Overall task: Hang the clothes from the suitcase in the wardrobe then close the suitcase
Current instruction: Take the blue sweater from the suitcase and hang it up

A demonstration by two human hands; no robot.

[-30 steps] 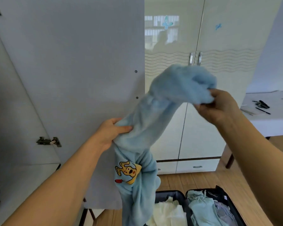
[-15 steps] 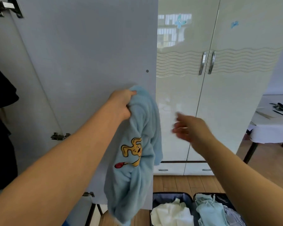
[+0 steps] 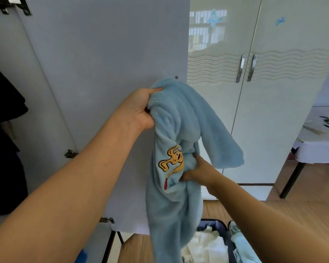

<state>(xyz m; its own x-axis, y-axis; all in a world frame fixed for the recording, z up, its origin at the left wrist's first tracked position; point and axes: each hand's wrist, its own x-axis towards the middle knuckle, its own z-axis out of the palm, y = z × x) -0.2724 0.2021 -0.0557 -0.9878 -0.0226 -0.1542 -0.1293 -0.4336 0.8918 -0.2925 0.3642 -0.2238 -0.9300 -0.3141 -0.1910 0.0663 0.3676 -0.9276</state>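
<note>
Since half a second ago the right hand [image 3: 197, 170] has dropped from empty air into the garment [image 3: 176, 141]: it now pinches the fabric low, just beside the dog patch [image 3: 172, 160]. Left hand [image 3: 141, 109] is unchanged, clamped on a bunch of cloth at the top, held up in front of the open door [image 3: 106, 73].

Garment hangs from the left hand, twisted, one sleeve or flap drooping right, hem dangling over the open suitcase [image 3: 213, 224] on the floor. No hanger in view.

My read of the step: untangling it before hanging. To do it well, keep the top grip fixed and pull down and out with the right hand to undo the twist, then find collar or shoulders. Don't let the hem drag back into the suitcase.

Materials: garment is pale blue plush fleece, thick, soft folds, likely clingy on itself. Patch is flat yellow embroidery with a red tongue. Door inside is matte grey board with metal hinges; closed doors [image 3: 273, 111] to the right are glossy cream with wave relief and chrome handles. Suitcase still holds cream and pale blue clothes. Dark clothes hang at far left. Bench [image 3: 319, 147] at right has a white cloth.
</note>
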